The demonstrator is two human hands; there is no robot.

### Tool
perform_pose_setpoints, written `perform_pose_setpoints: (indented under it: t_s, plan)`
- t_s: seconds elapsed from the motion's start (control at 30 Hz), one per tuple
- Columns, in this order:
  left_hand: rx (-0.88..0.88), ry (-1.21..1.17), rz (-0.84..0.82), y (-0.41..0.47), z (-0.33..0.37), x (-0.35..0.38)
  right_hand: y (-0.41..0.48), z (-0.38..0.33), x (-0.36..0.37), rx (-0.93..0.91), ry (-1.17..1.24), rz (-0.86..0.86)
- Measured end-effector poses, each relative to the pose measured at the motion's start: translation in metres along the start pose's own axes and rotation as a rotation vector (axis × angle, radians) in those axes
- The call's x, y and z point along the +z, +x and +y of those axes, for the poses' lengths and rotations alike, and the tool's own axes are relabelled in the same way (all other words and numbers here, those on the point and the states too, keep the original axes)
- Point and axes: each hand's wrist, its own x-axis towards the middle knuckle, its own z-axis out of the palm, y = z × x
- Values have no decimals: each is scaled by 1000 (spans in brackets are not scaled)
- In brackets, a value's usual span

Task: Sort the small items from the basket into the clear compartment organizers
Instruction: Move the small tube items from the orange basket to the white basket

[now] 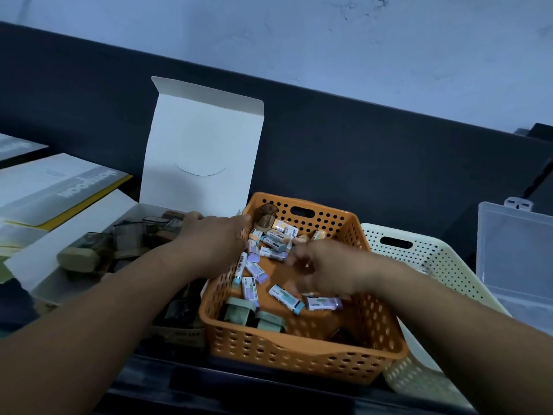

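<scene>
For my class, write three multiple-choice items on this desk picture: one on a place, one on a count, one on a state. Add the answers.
1. Relative to the orange basket, the cream basket sits: A to its left; B to its right; C inside it.
2. Perforated baskets in view: A two; B one; C four.
3. The white box lid is: A shut; B missing; C raised open.

Answers: 1 B, it stands along the orange basket's right side. 2 A, one orange and one cream. 3 C, it stands upright behind the open box.
</scene>
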Motion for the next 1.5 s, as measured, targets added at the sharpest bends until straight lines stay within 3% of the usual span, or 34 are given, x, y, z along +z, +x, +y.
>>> perform_pose_setpoints:
  t_s: [0.17, 0.3, 0.5, 0.67, 0.83, 0.97, 1.13, 1.23, 1.4, 1.5]
  plan:
    - [2, -3, 1, 5, -3, 3, 7, -4, 15, 62, -376, -143]
    - [7, -10, 6, 6, -3, 4, 7, 9, 10, 38, -299, -156]
    - [4, -8, 9, 6, -2, 3, 13, -2, 3, -13, 110, 44]
    - [1, -6, 15, 5, -1, 3, 19, -11, 22, 7, -207, -117]
    - [3, -2, 19, 6, -1, 4, 19, -3, 22, -8, -127, -106]
    - [0, 14, 10, 5, 0, 3, 6, 7, 2, -22, 171, -19]
    - [-13, 28, 2, 2, 4, -1, -34, 39, -42, 11, 449, 272]
    - [-18, 31, -5, 1, 5, -1, -46, 76, -53, 139, 414, 375]
    - [-12, 47, -11, 1, 5, -2, -45, 115, -45, 438, 284, 377]
    - [-13, 33, -2, 0, 5, -2, -35, 107, -42, 393, 120, 482]
